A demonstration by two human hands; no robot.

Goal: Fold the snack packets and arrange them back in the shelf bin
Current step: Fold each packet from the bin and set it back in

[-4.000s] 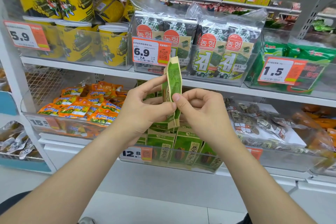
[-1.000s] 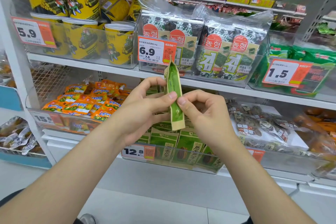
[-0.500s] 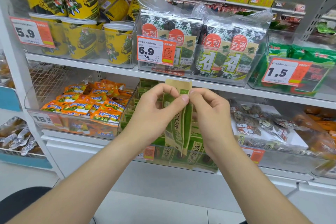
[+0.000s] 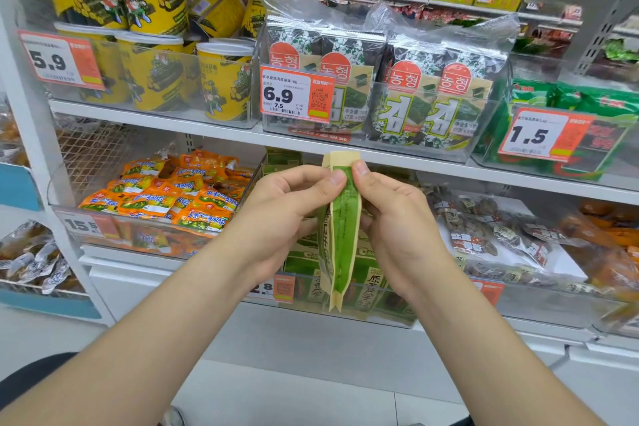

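While left hand [image 4: 283, 218] pinches packet [image 4: 344, 235], price tag [image 4: 273, 288] half-hidden.

A green snack packet [image 4: 342, 228], folded lengthwise into a narrow strip, hangs upright before the shelf [image 4: 207, 124]; the left hand [image 4: 290, 214] pinches its upper part, the right hand [image 4: 397, 225] pinches just beside it, thumbs nearly meeting; tan ends show at top and bottom; behind it, a clear shelf bin [image 4: 380, 316] holds more green packets [image 4: 371, 284]; orange packets [image 4: 179, 197] fill the bin to the left; seaweed packs [image 4: 432, 97] stand above.
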